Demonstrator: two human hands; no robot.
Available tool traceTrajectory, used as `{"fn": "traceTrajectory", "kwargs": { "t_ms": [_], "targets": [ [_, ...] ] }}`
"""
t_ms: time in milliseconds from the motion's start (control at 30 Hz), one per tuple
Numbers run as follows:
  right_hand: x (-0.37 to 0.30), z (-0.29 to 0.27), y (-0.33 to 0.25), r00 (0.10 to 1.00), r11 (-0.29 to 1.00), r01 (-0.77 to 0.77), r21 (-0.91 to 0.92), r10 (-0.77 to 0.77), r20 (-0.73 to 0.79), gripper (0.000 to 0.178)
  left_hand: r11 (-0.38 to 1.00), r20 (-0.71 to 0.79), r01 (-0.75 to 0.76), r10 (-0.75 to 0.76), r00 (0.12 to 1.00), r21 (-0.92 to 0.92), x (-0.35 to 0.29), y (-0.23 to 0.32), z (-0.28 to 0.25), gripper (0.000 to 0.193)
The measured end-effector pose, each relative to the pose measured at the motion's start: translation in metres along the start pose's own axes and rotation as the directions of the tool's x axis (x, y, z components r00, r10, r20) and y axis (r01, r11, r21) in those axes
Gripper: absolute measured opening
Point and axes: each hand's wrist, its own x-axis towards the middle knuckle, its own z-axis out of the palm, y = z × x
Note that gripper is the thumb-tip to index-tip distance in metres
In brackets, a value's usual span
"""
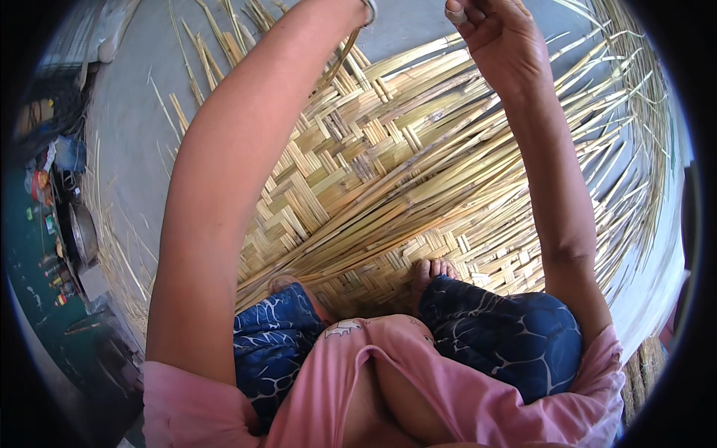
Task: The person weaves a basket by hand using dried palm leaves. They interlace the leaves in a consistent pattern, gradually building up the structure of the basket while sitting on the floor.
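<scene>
A large woven mat (321,168) of split, straw-coloured cane strips lies under my arms, with a checked diagonal weave. Long loose strips (418,190) fan across it from lower left to upper right. At the top edge my right hand (499,41) is raised over the far part of the mat. Its palm shows, the thumb stands apart from the loosely bent fingers, and I see nothing held; some fingertips are cut off by the frame. My left arm reaches up past the top edge, so that hand is out of sight. A bracelet (370,10) circles the left wrist, near a thin brownish strip (342,58).
My bare feet (433,269) rest at the mat's near edge. Unwoven strip ends (612,112) spread over the grey floor (142,97) on the right. At the left edge stand a metal pan (84,233) and small colourful items beside a green surface (33,276).
</scene>
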Motion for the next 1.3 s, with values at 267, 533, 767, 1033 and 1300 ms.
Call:
{"fn": "traceTrajectory", "kwargs": {
  "t_ms": [267, 533, 767, 1033, 1300],
  "targets": [
    [-0.056, -0.017, 0.067, 0.803, 0.809, -0.571, -0.135, 0.518, -0.294, 0.037, 0.978, 0.020, -0.087, 0.084, 0.996, 0.190, -0.039, -0.039, -0.051, 0.033],
    [-0.071, -0.014, 0.100, 0.439, 0.372, -0.808, -0.456, 0.897, -0.046, 0.036, 0.680, 0.287, 0.017, -0.332, 0.899, 0.733, -0.101, -0.108, -0.109, 0.020],
    [0.026, -0.014, 0.118, 0.745, 0.422, -0.479, -0.770, 0.659, -0.102, 0.040, 0.600, 0.232, -0.043, -0.242, 0.942, 0.799, -0.114, -0.071, -0.104, 0.018],
    [0.099, 0.003, 0.185, 0.932, -0.065, 0.199, -0.978, 0.321, 0.169, 0.046, 0.793, -0.188, 0.323, -0.263, 0.946, 0.517, -0.125, -0.086, -0.117, 0.019],
    [0.122, 0.014, 0.212, 0.886, -0.157, 0.087, -0.984, 0.464, 0.004, 0.031, 0.874, -0.333, 0.482, -0.473, 0.816, -0.058, -0.134, -0.090, -0.118, 0.016]
  ]
}}
